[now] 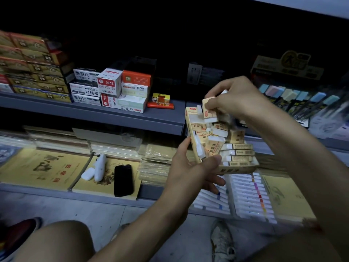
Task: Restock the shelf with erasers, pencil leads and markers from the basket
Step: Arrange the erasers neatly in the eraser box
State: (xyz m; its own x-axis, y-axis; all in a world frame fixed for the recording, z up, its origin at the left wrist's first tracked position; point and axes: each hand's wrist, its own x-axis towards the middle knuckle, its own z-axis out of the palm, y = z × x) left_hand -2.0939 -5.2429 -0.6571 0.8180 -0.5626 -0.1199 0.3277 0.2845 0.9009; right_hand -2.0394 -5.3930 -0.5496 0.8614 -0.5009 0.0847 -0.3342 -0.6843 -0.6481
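The left hand (190, 173) holds the eraser box (191, 125) from under, thumb curled over its near edge, and the box is tipped (its far end sits higher). Just above the box, the right hand (232, 99) pinches one eraser (208, 110) with bent fingers, over the messy pile inside. Left of the box, the grey shelf edge (113, 118) has a small bare gap, then an orange pack (160, 105). Right under the box lie rows of white markers (249, 195). Down and left of the box, a black phone (123, 180) rests on yellow pads (43, 167)
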